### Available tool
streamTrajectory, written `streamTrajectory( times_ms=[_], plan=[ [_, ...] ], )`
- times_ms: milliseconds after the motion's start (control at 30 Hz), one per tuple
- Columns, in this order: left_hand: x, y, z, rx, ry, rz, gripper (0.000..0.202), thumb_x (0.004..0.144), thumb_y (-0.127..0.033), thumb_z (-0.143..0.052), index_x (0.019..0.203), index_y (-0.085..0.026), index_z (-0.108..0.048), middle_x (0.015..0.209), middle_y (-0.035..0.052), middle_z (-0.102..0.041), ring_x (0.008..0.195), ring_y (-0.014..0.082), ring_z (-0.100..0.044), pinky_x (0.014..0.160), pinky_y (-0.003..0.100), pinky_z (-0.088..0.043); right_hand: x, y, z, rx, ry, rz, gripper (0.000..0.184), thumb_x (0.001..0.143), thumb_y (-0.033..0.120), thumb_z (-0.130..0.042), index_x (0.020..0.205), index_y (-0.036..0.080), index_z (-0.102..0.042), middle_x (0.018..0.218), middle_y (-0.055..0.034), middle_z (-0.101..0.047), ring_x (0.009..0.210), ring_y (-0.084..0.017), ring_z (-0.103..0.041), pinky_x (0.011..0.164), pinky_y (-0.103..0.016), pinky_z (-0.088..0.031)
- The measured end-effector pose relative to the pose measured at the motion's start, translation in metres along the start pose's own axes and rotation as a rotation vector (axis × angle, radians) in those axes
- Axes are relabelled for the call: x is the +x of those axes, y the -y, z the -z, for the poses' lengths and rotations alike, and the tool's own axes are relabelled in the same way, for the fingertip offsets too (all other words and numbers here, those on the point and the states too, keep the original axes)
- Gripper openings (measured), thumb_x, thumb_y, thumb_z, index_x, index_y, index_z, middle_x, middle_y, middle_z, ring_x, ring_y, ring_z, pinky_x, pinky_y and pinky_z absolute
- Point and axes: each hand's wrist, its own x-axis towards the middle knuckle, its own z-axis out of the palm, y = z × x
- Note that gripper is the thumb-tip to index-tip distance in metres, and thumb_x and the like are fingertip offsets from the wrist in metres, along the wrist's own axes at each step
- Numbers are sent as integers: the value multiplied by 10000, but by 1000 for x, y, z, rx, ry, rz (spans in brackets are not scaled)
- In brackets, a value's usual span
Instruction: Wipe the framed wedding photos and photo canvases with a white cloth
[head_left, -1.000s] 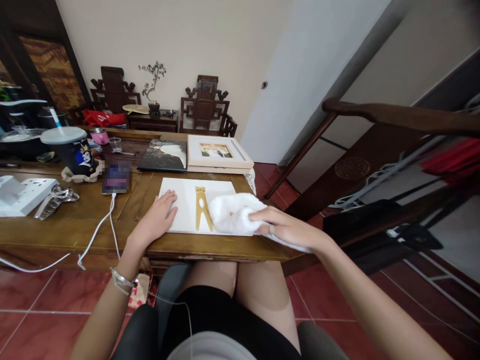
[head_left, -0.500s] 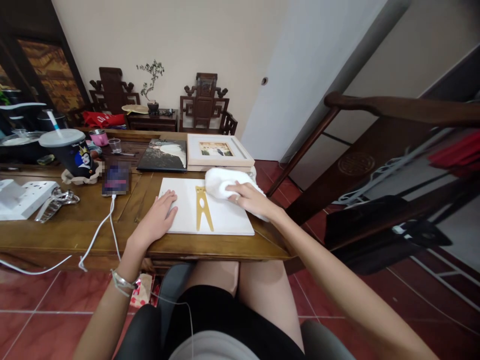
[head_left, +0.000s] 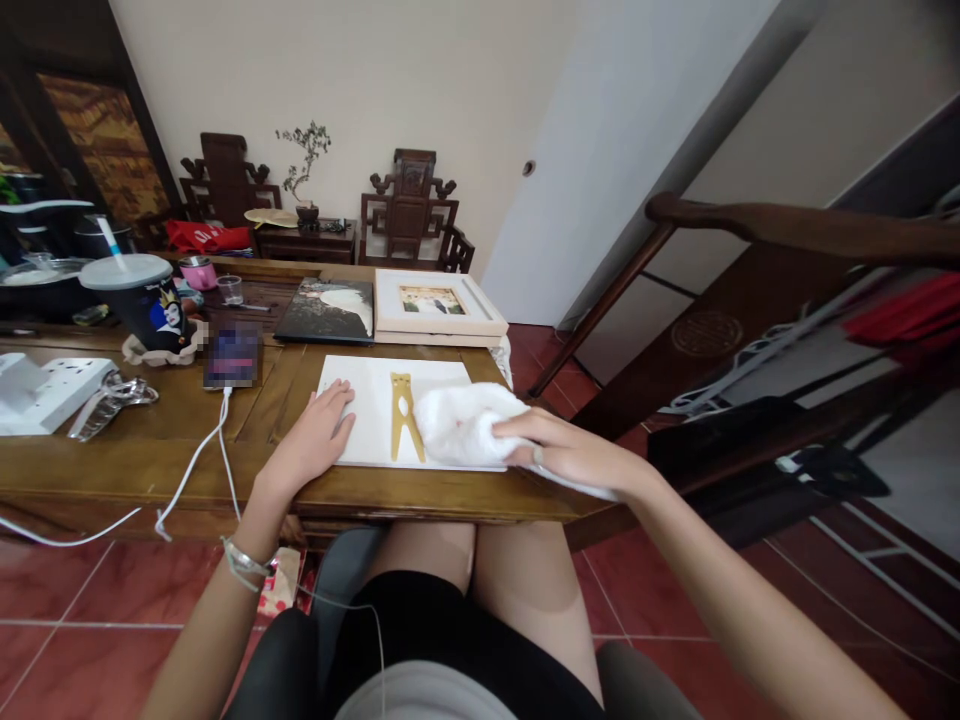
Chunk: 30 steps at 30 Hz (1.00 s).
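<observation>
A thin white rectangular board or book [head_left: 367, 410] lies on the wooden table [head_left: 277, 400], with a yellow cat-shaped figure [head_left: 398, 408] on its surface. My left hand [head_left: 325, 425] rests flat across the board's left edge, fingers stretched out and holding nothing. In my right hand [head_left: 559, 445] is a bunched white towel [head_left: 469, 425], the fingers wrapped into its folds. The towel covers the board's right part and reaches close to the yellow figure. Part of it hangs past the board's right side.
Behind the board lie a framed photo [head_left: 442, 300] and a dark photo panel [head_left: 328, 308]. Leftward are a phone [head_left: 232, 358] on a white cable, a lidded cup [head_left: 142, 305] with a straw and a power strip [head_left: 52, 395]. A wooden chair [head_left: 705, 320] stands right.
My right hand has moved the towel toward me and to the right, from the board's upper right corner to its lower right. My left hand has stayed in place.
</observation>
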Motion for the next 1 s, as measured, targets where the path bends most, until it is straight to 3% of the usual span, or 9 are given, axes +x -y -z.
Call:
streamTrajectory(
  times_ms=[100, 233, 400, 533, 700, 833, 900, 1000],
  plan=[
    [0, 0, 0, -1, -4, -6, 452, 957, -326, -323, 1306, -105, -508, 1507, 182, -436, 1456, 265, -319, 1205, 516, -211, 44, -4, 2, -8, -82, 23, 367, 792, 348, -561, 1086, 212, -734, 1214, -100, -668, 1194, -340, -550, 1081, -514, -364],
    [-1, 1, 1, -10, -9, -16, 442, 957, -330, -330, 1299, -118, -513, 1506, 175, -441, 1454, 269, -323, 1199, 528, -226, 99, -12, 6, -8, -144, 145, 273, 789, 265, -530, 950, 180, -734, 1116, -91, -708, 1145, -321, -562, 1035, -454, -397],
    [0, 0, 2, -19, 0, -10, 451, 961, -341, -322, 1298, -109, -511, 1504, 183, -440, 1454, 273, -321, 1200, 531, -217, 125, -17, 5, -33, -193, 202, 238, 791, 260, -468, 841, 168, -682, 964, -75, -709, 991, -289, -593, 944, -416, -435],
    [0, 1, 1, -19, 1, -4, 451, 960, -331, -322, 1297, -98, -511, 1504, 190, -438, 1454, 277, -320, 1200, 531, -218, 98, -13, -1, -52, -168, 173, 251, 787, 280, -468, 850, 175, -687, 966, -83, -710, 1022, -309, -591, 959, -432, -431],
    [0, 2, -2, -22, -14, -7, 440, 962, -324, -326, 1298, -110, -512, 1503, 183, -442, 1457, 274, -316, 1199, 538, -215, 19, -7, -8, -22, -121, -3, 398, 772, 402, -526, 1052, 199, -722, 1176, -102, -668, 1196, -364, -549, 1061, -506, -383],
    [0, 0, -3, -3, -16, 1, 457, 961, -319, -320, 1307, -89, -512, 1508, 184, -434, 1456, 271, -316, 1205, 526, -206, -33, -1, -3, 46, 42, -3, 423, 756, 476, -573, 1044, 223, -753, 1140, -109, -680, 1190, -369, -573, 1079, -501, -389],
    [0, -1, -2, 3, -8, 5, 471, 961, -321, -315, 1316, -79, -507, 1514, 187, -424, 1459, 272, -309, 1207, 519, -202, -41, 0, 0, 72, 82, 9, 425, 755, 498, -587, 1036, 231, -761, 1102, -110, -691, 1175, -363, -583, 1082, -492, -392],
    [0, -2, 0, 2, 2, 8, 475, 960, -324, -311, 1320, -82, -504, 1515, 184, -425, 1460, 271, -307, 1208, 519, -202, -25, -2, 3, 83, 22, -8, 416, 731, 499, -633, 1024, 232, -758, 1099, -108, -694, 1126, -354, -603, 1068, -512, -407]
  ],
)
